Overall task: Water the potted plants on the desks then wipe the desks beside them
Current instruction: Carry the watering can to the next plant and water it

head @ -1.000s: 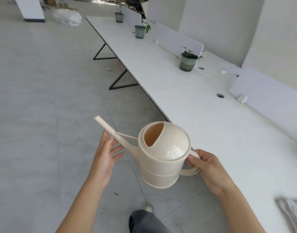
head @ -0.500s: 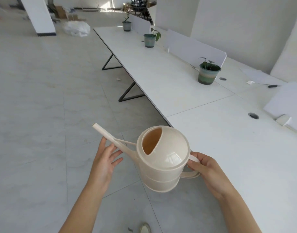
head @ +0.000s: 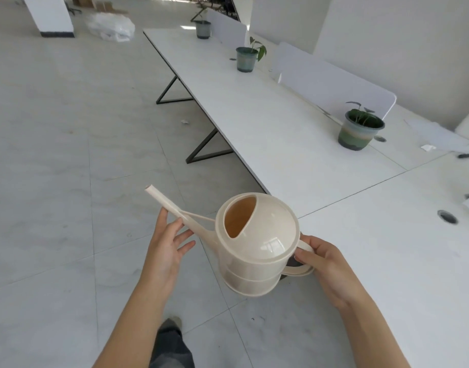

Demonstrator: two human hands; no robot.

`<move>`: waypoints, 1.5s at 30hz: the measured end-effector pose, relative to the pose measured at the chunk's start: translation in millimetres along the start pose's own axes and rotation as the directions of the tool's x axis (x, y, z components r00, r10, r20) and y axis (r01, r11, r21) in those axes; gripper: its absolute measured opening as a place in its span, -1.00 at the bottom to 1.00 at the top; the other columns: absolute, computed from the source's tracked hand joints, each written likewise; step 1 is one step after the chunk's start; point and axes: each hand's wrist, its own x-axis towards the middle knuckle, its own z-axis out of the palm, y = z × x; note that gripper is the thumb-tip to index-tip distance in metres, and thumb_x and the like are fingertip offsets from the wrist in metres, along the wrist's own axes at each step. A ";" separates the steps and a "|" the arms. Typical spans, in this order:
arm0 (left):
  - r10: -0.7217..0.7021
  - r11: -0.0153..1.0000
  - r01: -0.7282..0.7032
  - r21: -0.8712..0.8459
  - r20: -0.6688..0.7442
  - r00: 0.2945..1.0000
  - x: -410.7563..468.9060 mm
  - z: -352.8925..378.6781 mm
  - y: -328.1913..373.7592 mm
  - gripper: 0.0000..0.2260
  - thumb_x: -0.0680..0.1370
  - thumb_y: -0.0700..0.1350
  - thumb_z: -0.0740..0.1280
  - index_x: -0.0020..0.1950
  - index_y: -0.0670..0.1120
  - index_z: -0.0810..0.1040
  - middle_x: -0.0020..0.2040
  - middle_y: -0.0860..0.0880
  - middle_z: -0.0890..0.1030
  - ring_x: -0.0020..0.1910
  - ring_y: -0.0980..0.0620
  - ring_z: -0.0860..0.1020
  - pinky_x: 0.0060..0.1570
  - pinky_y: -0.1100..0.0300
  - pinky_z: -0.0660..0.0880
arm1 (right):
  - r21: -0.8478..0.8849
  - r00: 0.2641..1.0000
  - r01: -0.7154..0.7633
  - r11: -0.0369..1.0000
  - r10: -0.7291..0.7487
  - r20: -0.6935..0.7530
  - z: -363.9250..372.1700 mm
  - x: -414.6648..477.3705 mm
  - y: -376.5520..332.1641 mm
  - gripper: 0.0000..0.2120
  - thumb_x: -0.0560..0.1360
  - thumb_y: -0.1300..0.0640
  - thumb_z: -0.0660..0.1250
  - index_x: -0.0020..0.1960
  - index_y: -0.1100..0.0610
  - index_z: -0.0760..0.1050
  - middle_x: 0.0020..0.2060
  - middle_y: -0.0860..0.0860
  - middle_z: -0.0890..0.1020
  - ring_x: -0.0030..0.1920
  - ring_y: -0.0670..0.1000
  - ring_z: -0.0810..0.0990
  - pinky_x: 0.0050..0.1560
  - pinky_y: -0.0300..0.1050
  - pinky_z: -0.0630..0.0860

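Observation:
A cream watering can [head: 257, 243] hangs in front of me over the floor, just off the desk edge, spout pointing up and left. My right hand [head: 326, 264] grips its handle. My left hand [head: 167, 245] has straight fingers under the spout, supporting it. Three potted plants stand along the long white desk [head: 254, 123]: the nearest green pot [head: 356, 134] at right, a second pot [head: 246, 59] further back, a third pot [head: 203, 28] at the far end.
White divider panels [head: 334, 83] run behind the pots. Cable holes [head: 447, 217] and a dark pen [head: 465, 155] are on the desk at right. Black desk legs [head: 204, 150] stand on the tiled floor; a white plastic bag [head: 111, 26] and a pillar [head: 50, 15] lie far back.
I have walked forward along the desk; the pots appear closer and lower in view. Both hands keep the same hold on the watering can.

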 end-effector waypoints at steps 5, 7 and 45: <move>-0.021 0.999 0.014 0.044 0.147 0.989 80.0 -15.6 34.2 -0.54 0.60 -0.13 0.14 0.47 0.15 0.15 0.31 -0.05 0.49 0.15 -0.01 0.53 0.18 0.03 0.39 | 0.036 0.995 0.023 0.999 -0.019 -0.102 42.0 44.4 -13.8 -0.87 0.31 0.18 0.37 -0.15 0.08 0.63 -0.27 -0.08 0.70 -0.21 -0.15 0.62 -0.11 -0.22 0.43; -0.033 0.998 0.022 0.060 0.195 0.980 107.5 -18.2 49.4 -0.54 0.60 -0.14 0.13 0.47 0.15 0.15 0.32 -0.05 0.49 0.15 -0.01 0.53 0.17 0.04 0.39 | 0.066 0.988 0.025 0.998 -0.014 -0.154 56.6 58.0 -19.3 -0.84 0.31 0.17 0.36 -0.12 0.13 0.61 -0.28 -0.06 0.70 -0.21 -0.13 0.63 -0.09 -0.17 0.42; -0.423 0.906 0.299 0.301 0.687 0.591 469.7 309.4 -7.1 -0.73 0.58 -0.16 0.17 0.21 0.10 0.45 0.15 -0.03 0.54 0.14 -0.04 0.51 0.13 0.06 0.41 | 0.343 0.617 0.137 0.929 0.191 -0.764 -68.0 327.1 -67.7 -0.76 0.13 0.12 0.44 -0.20 0.08 0.68 -0.30 -0.06 0.70 -0.18 -0.18 0.63 -0.03 -0.16 0.36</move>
